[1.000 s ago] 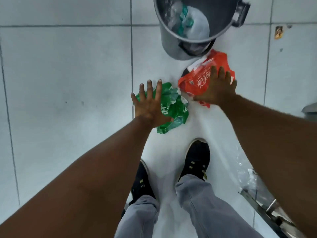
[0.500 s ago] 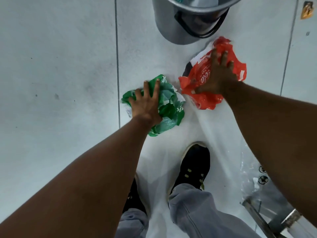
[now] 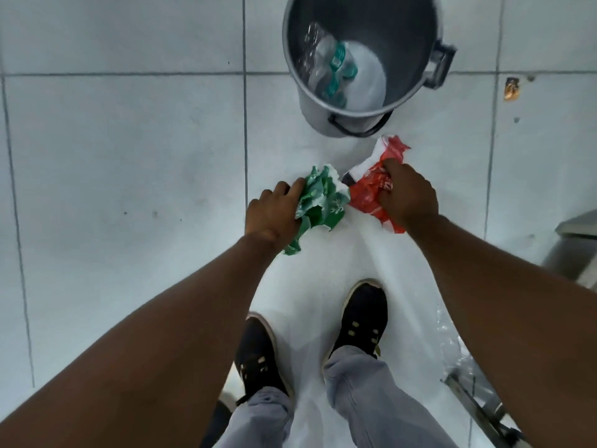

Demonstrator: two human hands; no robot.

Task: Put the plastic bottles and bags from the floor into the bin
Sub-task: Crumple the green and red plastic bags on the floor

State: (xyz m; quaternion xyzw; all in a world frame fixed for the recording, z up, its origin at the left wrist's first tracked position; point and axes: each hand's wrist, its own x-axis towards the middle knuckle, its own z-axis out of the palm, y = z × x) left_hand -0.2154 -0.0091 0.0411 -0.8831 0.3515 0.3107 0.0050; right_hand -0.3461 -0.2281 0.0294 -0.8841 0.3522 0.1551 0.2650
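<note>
My left hand [image 3: 274, 215] is closed around a crumpled green plastic bag [image 3: 323, 202], bunched up in front of my feet. My right hand [image 3: 408, 197] grips a crumpled red and white plastic bag [image 3: 368, 189] right beside it; the two bags touch. Straight ahead stands the grey round bin [image 3: 323, 105] with black handles. Inside it lie clear plastic bottles [image 3: 326, 66] with green caps and labels. I cannot tell whether the bags still rest on the floor.
White tiled floor [image 3: 129, 156] spreads all around. My two black shoes [image 3: 363, 318] stand just behind the bags. A metal frame and clear plastic [image 3: 468, 383] sit at the lower right, a grey metal object [image 3: 575, 247] at the right edge, and a small orange scrap [image 3: 511, 88] beyond the bin.
Both hands went from lying flat with spread fingers on the bags to closing around them, scrunching each bag into a bunch. The view tilted up, showing the inside of the bin again.
</note>
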